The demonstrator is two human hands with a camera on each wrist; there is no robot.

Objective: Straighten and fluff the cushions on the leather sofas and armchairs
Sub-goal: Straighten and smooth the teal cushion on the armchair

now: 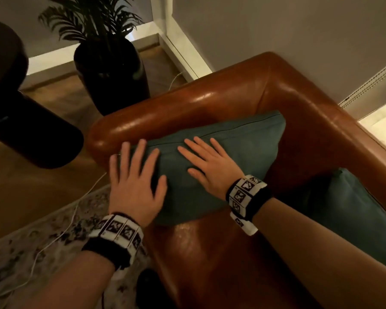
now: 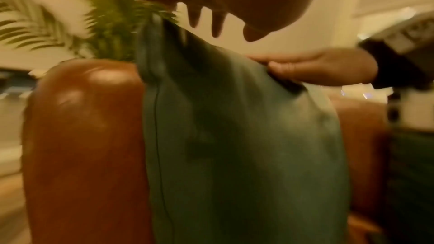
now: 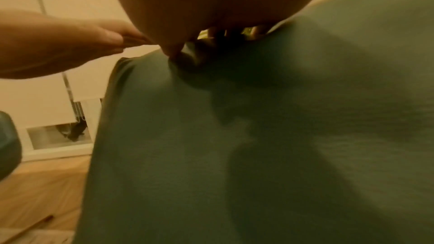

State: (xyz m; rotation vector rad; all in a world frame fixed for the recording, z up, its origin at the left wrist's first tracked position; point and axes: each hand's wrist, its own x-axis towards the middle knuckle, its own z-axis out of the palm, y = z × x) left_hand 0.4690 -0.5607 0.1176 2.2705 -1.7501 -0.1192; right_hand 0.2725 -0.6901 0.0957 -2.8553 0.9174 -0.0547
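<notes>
Cushion [image 1: 221,148] on sofa [image 1: 210,103]; planter [image 1: 112,74] holds palm [image 1: 91,21]

Dim room: wooden floor [image 1: 54,92], patterned rug [image 1: 20,248], potted palm [image 1: 112,70].

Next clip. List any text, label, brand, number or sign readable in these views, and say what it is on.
None: no words, brands or numbers can be read in any view.
Wristbands on the left hand and right hand: black-and-white square marker patterns only, no letters.
Teal cushion, leather armchair and plant pot: no label or tag visible.
Both wrist views are blurred.
</notes>
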